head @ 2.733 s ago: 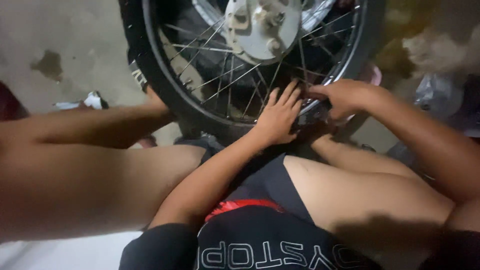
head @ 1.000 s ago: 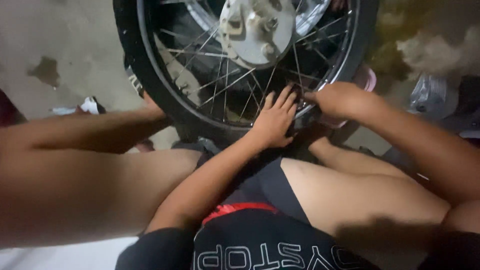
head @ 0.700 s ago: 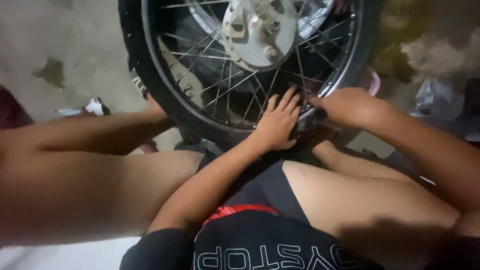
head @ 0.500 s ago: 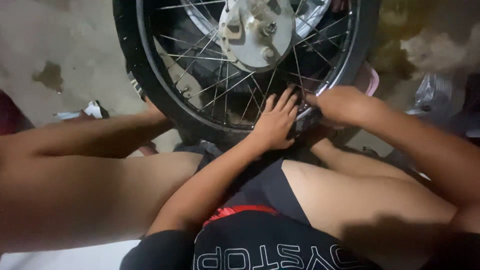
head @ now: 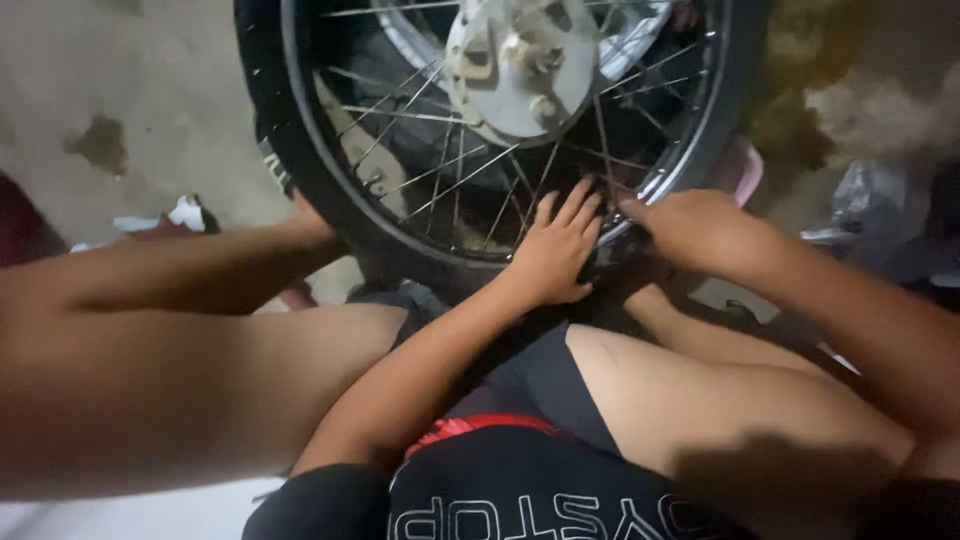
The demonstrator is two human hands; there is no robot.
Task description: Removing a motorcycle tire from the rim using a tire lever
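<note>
Pressing left hand (head: 556, 250), fingers spread flat, and right hand (head: 688, 226), grip hidden, against stiff, likely heavy spoked wheel (head: 500, 130), centre frame; rim offering firmest hold.

Black tyre, silver spokes, grey floor

In front of you the wheel (head: 480, 130) has a black tyre (head: 300, 170), thin silver spokes (head: 440, 180) and a dull silver hub (head: 520, 65). Your shorts (head: 520, 480) are black with a red band and pale lettering. The floor (head: 120, 90) is grey with a darker stain (head: 100, 145), and a pink thing (head: 745, 170) shows behind the rim.
</note>
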